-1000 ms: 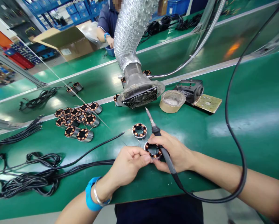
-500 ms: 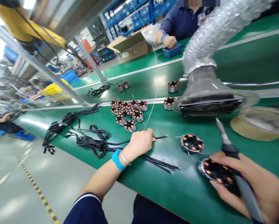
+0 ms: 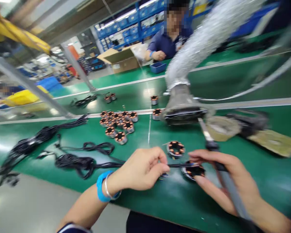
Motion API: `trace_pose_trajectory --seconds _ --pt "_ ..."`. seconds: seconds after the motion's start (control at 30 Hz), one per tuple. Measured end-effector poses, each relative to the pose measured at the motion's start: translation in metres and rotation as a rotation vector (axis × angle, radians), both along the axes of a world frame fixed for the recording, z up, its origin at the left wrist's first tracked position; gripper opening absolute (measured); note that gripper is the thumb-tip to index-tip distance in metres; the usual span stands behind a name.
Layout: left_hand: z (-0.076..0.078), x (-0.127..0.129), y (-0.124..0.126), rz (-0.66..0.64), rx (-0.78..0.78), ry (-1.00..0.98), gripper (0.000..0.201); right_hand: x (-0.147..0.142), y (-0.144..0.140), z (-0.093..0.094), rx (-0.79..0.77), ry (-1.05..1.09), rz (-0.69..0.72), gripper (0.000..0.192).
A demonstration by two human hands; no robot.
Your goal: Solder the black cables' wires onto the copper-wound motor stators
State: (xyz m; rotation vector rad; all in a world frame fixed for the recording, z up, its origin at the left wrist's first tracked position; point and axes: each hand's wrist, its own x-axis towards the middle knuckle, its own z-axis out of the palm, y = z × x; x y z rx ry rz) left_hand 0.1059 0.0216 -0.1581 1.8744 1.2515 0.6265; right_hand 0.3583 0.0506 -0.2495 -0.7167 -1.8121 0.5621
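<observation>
My left hand (image 3: 145,168) pinches a black cable (image 3: 176,165) between thumb and fingers, its far end lying over a copper-wound motor stator (image 3: 188,173). That stator sits in the fingertips of my right hand (image 3: 238,181), which also holds a soldering iron (image 3: 212,145) with its tip pointing up and away. Whether the cable end touches the stator's windings I cannot tell. Just beyond lies another stator (image 3: 169,149) on the green bench. More cable ends (image 3: 164,176) show partly behind my left hand.
Several stators (image 3: 120,137) stand grouped left of centre. Bundled black cables (image 3: 72,163) lie left. A fume hood (image 3: 181,105) on a silver duct hangs over the bench, beside a round tan dish (image 3: 223,127). Across the bench a person (image 3: 171,40) works at a blue tray (image 3: 158,67).
My left hand has carried the cable right, up to the stator in my right hand. The view has shifted, showing more of the bench's right side.
</observation>
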Motion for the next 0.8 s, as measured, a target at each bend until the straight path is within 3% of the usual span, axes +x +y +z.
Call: trace_pose_trajectory --seconds 0.1,0.17,0.4,0.63,0.8 --pt "-0.03 0.025 0.005 -0.039 -0.055 0.142 0.01 -0.011 -0.004 0.013 -0.086 -0.005 -0.016 0.029" --pt "-0.039 0.026 0.012 -0.065 -0.045 0.185 0.012 -0.016 -0.003 0.016 -0.081 -0.017 -0.021 0.022" --pt "-0.037 0.029 0.019 -0.211 0.206 0.043 0.027 -0.024 -0.001 0.013 0.095 0.064 0.058 0.033" --pt "-0.062 0.034 0.021 -0.225 -0.188 -0.21 0.041 -0.034 0.001 0.006 0.095 0.152 0.065 0.037" --pt "-0.072 0.028 0.018 -0.16 -0.183 -0.275 0.033 -0.035 0.0 0.001 0.07 0.164 0.047 0.034"
